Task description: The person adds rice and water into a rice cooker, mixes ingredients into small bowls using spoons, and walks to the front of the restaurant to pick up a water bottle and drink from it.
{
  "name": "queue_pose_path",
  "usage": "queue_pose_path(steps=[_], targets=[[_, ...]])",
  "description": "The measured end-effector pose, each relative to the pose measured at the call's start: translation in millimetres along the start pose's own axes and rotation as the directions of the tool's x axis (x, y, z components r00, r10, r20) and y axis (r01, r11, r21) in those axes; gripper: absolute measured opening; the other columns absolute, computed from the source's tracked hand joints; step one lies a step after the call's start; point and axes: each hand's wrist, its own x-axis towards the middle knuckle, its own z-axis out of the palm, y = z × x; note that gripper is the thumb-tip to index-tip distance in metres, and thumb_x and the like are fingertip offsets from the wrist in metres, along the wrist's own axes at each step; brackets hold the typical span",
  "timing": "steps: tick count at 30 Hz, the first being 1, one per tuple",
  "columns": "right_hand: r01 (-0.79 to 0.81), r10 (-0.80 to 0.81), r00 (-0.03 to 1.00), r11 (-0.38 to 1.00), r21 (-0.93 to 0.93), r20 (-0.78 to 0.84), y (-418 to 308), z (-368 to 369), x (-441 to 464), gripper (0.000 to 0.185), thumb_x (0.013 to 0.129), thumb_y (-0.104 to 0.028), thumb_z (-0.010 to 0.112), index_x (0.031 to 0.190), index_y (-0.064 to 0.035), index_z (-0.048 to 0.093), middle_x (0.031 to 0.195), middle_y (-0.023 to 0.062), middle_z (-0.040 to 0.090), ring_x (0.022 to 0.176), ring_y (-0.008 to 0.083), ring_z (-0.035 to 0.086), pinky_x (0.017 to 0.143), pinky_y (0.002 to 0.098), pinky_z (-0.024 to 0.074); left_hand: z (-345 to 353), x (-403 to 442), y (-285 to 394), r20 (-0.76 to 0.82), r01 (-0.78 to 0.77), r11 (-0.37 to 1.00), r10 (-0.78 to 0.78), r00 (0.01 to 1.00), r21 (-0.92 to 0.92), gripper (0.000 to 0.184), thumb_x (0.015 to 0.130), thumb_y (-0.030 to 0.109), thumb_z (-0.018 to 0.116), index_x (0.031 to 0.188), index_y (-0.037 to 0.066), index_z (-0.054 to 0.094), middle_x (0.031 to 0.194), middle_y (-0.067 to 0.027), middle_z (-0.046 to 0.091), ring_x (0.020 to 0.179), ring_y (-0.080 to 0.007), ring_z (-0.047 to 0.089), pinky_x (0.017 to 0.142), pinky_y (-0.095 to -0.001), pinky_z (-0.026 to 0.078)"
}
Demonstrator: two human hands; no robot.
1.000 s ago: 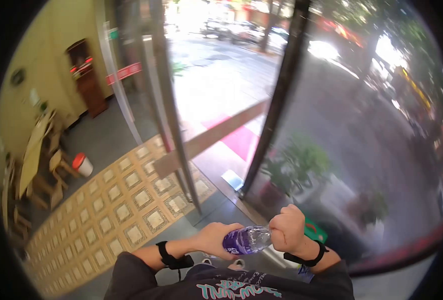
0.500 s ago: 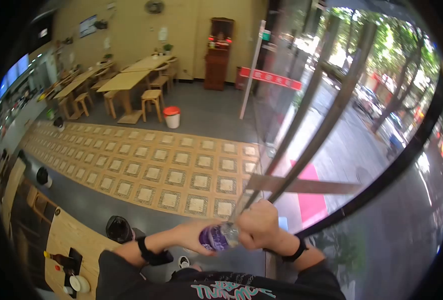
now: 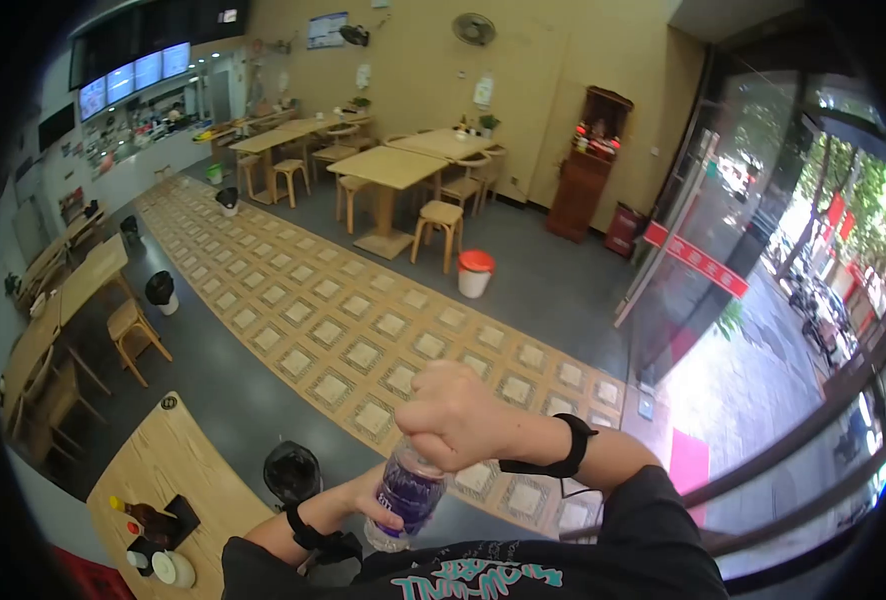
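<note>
In front of my body I hold a clear plastic bottle (image 3: 410,502) with a purple label, leaning slightly. My left hand (image 3: 371,503) is wrapped round its lower part, the thumb across the label. My right hand (image 3: 455,415) is closed in a fist over the bottle's top, hiding the neck and any cap. Each wrist wears a black band.
A wooden table (image 3: 188,440) at lower left bears a sauce bottle (image 3: 153,523) and a white jar (image 3: 174,569). Beside it stands a black-lined bin (image 3: 292,474). A red-lidded bin (image 3: 475,273) and stool (image 3: 438,230) are across the tiled strip. A glass door (image 3: 698,235) is at right.
The view has turned left, showing more of the room. The bottle has gone from lying nearly sideways to nearly upright, with both hands still on it.
</note>
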Motion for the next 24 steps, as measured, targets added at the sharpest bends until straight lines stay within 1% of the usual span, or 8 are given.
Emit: queue_pose_path(steps=[6,9,11,12,16,19,22,24], targets=[[0.325,-0.341,0.938,0.928,0.183,0.066,88.7,-37.2,53.7,0.020,0.059,-0.017,0.054,0.052,-0.0117,0.036,0.049,0.0021,0.035,0.046,0.0207,0.037,0.045,0.0337,0.0278,-77.4,67.7,42.7,0.409,0.024,0.986,0.046,0.911,-0.164,0.065,0.055,0.020,0.076,0.108,-0.002,0.047,0.095,-0.0123,0.056,0.087,-0.0209,0.055,0.077,-0.0290,0.043],[0.515,-0.537,0.842,0.830,0.215,0.053,140.6,-61.4,58.5,0.017,0.065,-0.020,0.055,0.056,-0.0128,0.042,0.051,-0.0015,0.033,0.046,0.0154,0.036,0.046,0.0295,0.0260,-115.9,125.0,63.0,0.695,0.109,0.970,0.076,0.715,-0.219,0.066,0.054,0.023,0.077,0.108,-0.001,0.047,0.095,-0.0111,0.056,0.086,-0.0199,0.055,0.077,-0.0281,0.043],[0.660,-0.666,0.746,0.743,0.112,0.019,176.0,-78.1,51.6,0.013,0.069,-0.021,0.054,0.061,-0.0133,0.048,0.052,-0.0031,0.032,0.047,0.0123,0.036,0.046,0.0265,0.0250,-149.9,156.1,87.4,0.573,-0.223,0.959,0.085,0.815,0.174,0.067,0.053,0.024,0.078,0.108,-0.001,0.047,0.095,-0.0099,0.057,0.086,-0.0188,0.056,0.077,-0.0283,0.044],[0.622,-0.623,0.779,0.782,0.043,0.075,191.7,-89.6,48.2,0.012,0.071,-0.022,0.054,0.064,-0.0132,0.050,0.053,-0.0033,0.032,0.047,0.0115,0.036,0.046,0.0258,0.0250,-162.9,170.7,94.9,0.503,-0.276,0.910,0.090,0.859,0.309,0.068,0.053,0.024,0.078,0.108,-0.001,0.047,0.095,-0.0095,0.057,0.086,-0.0183,0.056,0.077,-0.0283,0.044],[0.461,-0.406,0.862,0.877,-0.134,0.303,274.4,-140.9,32.2,0.020,0.077,-0.031,0.060,0.079,-0.0122,0.055,0.057,-0.0033,0.035,0.050,0.0118,0.038,0.048,0.0255,0.0278,-206.9,223.0,143.8,0.160,-0.152,0.731,0.059,0.985,0.665,0.067,0.054,0.022,0.078,0.110,0.001,0.047,0.096,-0.0087,0.058,0.087,-0.0164,0.056,0.078,-0.0287,0.045],[0.331,-0.299,0.880,0.943,-0.025,0.369,335.7,-157.2,29.0,0.025,0.076,-0.034,0.063,0.081,-0.0108,0.055,0.066,0.0008,0.041,0.055,0.0166,0.042,0.050,0.0274,0.0316,-241.4,259.6,156.2,0.041,-0.136,0.717,0.149,0.988,0.684,0.072,0.056,0.023,0.078,0.116,0.002,0.044,0.101,-0.0093,0.057,0.090,-0.0170,0.055,0.081,-0.0291,0.043],[0.200,-0.232,0.918,0.971,0.131,0.322,404.6,-170.6,29.7,0.014,0.080,-0.019,0.057,0.086,-0.0089,0.050,0.080,0.0078,0.045,0.068,0.0189,0.046,0.060,0.0288,0.0386,-284.6,289.6,162.9,-0.130,-0.037,0.770,0.155,0.979,0.637,0.074,0.056,0.017,0.078,0.119,0.002,0.042,0.110,-0.0085,0.053,0.103,-0.0166,0.050,0.091,-0.0290,0.036],[-0.206,0.155,0.978,0.843,0.496,0.142,448.0,-166.7,17.8,0.019,0.078,-0.010,0.056,0.094,-0.0096,0.046,0.090,0.0092,0.044,0.072,0.0183,0.047,0.062,0.0295,0.0402,-306.9,306.6,160.8,-0.228,-0.114,0.784,0.311,0.923,0.610,0.074,0.057,0.016,0.079,0.120,0.002,0.041,0.110,-0.0082,0.053,0.103,-0.0162,0.050,0.092,-0.0292,0.036]])
